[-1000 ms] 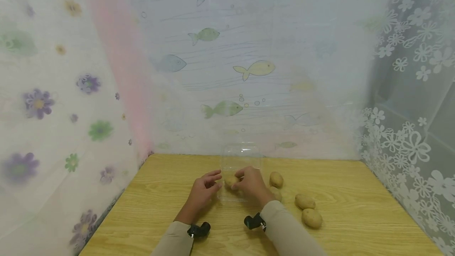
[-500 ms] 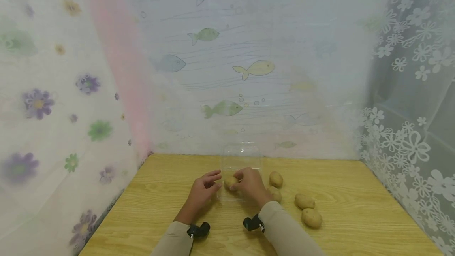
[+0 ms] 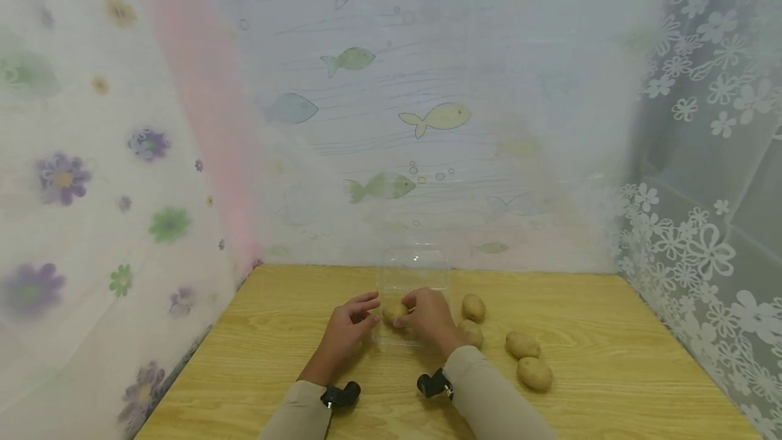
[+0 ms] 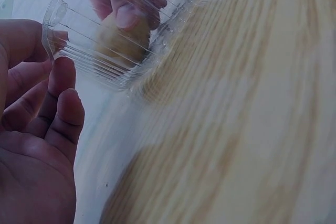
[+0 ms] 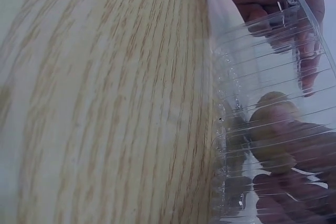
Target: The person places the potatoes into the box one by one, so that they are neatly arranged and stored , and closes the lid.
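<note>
Inside the likely light, bendy clear box point(image 5: 257, 74) sits a potato point(image 3: 392, 313), probably firm and best held across its rounded sides, as the right hand's point(image 3: 430, 314) fingers pinch it; whether the left hand's point(image 3: 347, 328) fingers pinch the box's rim or merely touch it, I cannot tell.

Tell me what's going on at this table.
A person is handling potatoes and a clear plastic container. The right grip holds one potato inside the container, while the left grip pinches its rim. The lid stands open at the back. Four more potatoes lie on the wooden table, to the right of the container.
</note>
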The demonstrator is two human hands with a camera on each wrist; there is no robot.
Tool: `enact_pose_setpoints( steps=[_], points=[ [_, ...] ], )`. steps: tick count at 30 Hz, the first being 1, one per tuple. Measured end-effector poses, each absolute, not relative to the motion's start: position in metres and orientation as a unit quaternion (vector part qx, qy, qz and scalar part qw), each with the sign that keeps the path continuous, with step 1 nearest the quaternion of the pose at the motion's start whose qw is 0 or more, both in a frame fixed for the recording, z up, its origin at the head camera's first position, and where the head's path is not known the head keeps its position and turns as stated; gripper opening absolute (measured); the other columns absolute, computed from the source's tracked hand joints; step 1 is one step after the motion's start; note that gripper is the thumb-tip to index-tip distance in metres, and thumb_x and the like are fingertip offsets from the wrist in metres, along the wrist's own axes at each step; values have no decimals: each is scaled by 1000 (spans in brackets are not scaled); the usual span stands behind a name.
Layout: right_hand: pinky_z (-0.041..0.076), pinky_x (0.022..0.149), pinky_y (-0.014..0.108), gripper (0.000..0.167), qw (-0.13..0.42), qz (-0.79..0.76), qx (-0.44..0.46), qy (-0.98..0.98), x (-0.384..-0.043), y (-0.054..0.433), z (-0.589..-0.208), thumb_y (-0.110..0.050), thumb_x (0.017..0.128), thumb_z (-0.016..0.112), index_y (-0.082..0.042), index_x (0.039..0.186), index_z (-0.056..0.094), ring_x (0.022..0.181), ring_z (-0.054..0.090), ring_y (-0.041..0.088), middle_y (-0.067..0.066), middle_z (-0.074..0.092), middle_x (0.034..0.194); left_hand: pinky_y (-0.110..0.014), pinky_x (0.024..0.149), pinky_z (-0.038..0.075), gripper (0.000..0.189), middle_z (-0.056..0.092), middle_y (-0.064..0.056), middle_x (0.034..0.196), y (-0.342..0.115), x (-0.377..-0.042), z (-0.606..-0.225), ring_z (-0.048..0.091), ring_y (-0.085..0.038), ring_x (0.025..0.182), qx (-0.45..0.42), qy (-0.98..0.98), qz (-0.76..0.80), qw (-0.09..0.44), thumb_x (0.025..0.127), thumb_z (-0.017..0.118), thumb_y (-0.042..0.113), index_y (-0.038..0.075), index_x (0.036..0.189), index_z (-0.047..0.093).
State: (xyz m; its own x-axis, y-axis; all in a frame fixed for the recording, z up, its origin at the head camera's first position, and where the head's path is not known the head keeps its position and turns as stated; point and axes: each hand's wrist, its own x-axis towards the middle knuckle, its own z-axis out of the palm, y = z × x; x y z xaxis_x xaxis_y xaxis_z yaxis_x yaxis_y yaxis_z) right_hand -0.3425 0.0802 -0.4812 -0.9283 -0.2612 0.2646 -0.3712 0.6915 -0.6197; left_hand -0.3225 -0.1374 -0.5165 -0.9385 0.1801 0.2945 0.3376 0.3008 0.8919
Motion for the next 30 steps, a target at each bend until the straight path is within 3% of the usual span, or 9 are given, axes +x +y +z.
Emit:
enact_pose_setpoints(
  steps=[2,4,15,30],
  points=[
    [61,86,41,44,73,360,169,-915,-341,80,-480,-24,74,95,-4,111,81,100,75,25,9,79,110,-21,82,53,32,59,-5,150,-137,-322,-516,64,-18,103,-161,-805,-567,69,99,71,12,2,130,72],
    [61,87,43,46,66,368,168,-912,-340,80,-479,-24,75,95,-3,113,80,101,75,27,10,79,112,-21,82,52,32,59,-6,150,-137,-322,-515,64,-18,103,-163,-802,-571,70,99,72,11,1,129,72],
    [60,88,44,46,57,365,167,-914,-339,79,-478,-24,77,94,-5,116,79,101,75,28,11,79,108,-21,76,52,33,57,-13,151,-138,-320,-514,66,-20,101,-175,-790,-582,76,98,72,13,-1,129,71],
    [60,87,43,46,59,353,166,-919,-338,81,-477,-26,77,94,-6,116,79,100,74,25,9,79,106,-21,80,53,33,58,-9,151,-137,-320,-514,64,-16,102,-167,-800,-572,69,99,72,13,1,129,72]
  ],
)
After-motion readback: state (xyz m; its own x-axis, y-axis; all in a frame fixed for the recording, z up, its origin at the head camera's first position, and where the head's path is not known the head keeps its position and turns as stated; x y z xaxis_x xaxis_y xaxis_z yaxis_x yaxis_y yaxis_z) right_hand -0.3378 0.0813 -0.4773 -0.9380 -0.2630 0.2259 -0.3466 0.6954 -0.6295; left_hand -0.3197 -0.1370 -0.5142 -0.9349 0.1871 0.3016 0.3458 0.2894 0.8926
